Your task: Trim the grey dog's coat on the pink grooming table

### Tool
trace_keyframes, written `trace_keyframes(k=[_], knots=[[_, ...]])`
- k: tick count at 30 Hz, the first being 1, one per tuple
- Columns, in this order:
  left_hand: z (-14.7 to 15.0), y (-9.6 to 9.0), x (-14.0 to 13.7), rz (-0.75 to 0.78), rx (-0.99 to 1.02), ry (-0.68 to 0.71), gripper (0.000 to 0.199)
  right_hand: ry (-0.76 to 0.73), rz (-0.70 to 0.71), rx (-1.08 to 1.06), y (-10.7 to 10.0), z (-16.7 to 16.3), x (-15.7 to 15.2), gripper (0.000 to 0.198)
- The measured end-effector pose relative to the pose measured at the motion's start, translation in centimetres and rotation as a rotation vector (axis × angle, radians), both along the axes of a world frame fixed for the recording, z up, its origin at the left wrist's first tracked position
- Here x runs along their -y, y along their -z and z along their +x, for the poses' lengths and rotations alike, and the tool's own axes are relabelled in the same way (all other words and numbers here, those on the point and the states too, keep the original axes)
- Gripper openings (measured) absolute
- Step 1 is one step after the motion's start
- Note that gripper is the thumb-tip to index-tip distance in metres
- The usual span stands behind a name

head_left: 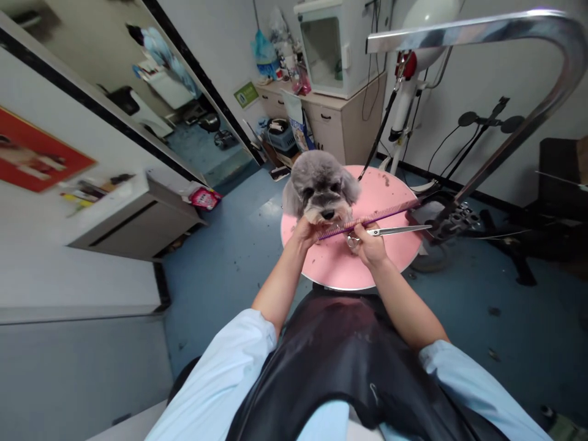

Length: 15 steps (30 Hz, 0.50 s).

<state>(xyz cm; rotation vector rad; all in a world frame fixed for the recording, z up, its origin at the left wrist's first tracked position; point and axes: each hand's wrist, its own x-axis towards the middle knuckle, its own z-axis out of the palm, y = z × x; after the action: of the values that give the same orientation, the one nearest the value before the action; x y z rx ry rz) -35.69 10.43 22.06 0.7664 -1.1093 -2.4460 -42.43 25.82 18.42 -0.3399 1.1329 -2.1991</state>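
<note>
A grey dog [318, 174] with a trimmed round head and a paler muzzle faces me on a round pink grooming table [340, 269]. My left hand [306, 231] is closed at the dog's chin, below the mouth; some of its fingers are hidden. In my right hand [371, 246] are grooming scissors [390, 231], their finger loops near the palm and blades pointing right. A long purple comb [376, 217] slants across, just under the dog's muzzle, and passes through the fingers of the same hand. Its left end comes close to my left hand.
A metal grooming arm [482, 33] arches over the right side, with a dark strap [383, 122] running down behind the dog. Clipped hair lies on the table. Behind stand a drawer cabinet [324, 128] and a white glass-fronted box [321, 49]. A mirror [184, 92] is on the left.
</note>
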Motion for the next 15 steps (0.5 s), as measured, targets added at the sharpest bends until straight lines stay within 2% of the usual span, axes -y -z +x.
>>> trace_keyframes(k=[5,7,9,10,13,15], knots=[[-0.1,-0.4,-0.7,-0.055,-0.019,0.034,0.035,0.044,0.0,-0.036,-0.8,0.1,0.3,0.042],[-0.2,-0.5,-0.8,-0.038,-0.005,0.025,0.028,0.034,0.009,-0.056,-0.4,0.1,0.3,0.043],[-0.3,-0.4,-0.7,0.013,0.045,0.001,0.01,0.044,0.082,-0.04,1.1,0.0,-0.1,0.044],[-0.3,-0.5,-0.5,0.047,0.061,-0.009,0.002,0.054,0.176,-0.023,2.4,-0.1,-0.6,0.043],[-0.1,-0.8,0.2,0.128,0.034,-0.036,0.012,0.05,0.612,0.023,7.1,-0.5,-2.8,0.035],[0.0,-1.3,0.6,0.138,0.027,-0.043,0.016,0.015,0.802,0.037,9.9,-1.1,-4.6,0.029]])
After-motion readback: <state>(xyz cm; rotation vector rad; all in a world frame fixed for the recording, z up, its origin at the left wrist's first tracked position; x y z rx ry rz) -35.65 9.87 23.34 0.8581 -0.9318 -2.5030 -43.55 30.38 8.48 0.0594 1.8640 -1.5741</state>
